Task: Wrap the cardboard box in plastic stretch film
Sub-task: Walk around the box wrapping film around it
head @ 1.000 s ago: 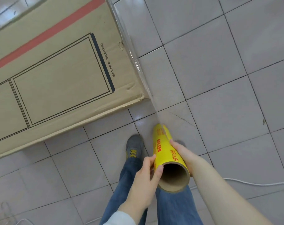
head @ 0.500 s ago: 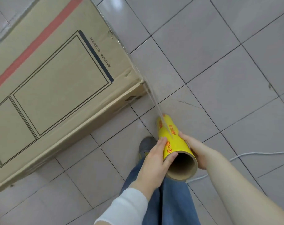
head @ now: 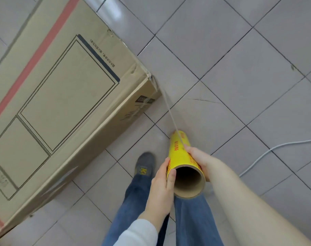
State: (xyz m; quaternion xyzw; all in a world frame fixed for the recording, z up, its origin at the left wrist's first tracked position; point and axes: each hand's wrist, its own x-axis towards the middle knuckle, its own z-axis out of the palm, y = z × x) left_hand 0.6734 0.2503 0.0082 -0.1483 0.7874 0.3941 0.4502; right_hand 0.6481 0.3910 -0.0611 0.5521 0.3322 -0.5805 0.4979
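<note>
Box: cardboard box (head: 65,96) on the tiled floor (head: 240,86), filling the 9–11 o'clock area.
Film: stretched strand (head: 169,110) joins the box corner at centre to the yellow roll (head: 182,157), 5 o'clock of it.
Hands: left hand (head: 162,189) and right hand (head: 198,158) both clasp the roll.
Progress: judged early; the near side shows faint glints only.
Unclear: far sides cut off; number of layers cannot be told.

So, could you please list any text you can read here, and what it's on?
Box top: a line of small print along the dark bar, too blurred to read.
Box side: a label and print, unreadable.
Roll: red lettering, too blurred to read.
Shoe: yellow mark, unclear.
</note>
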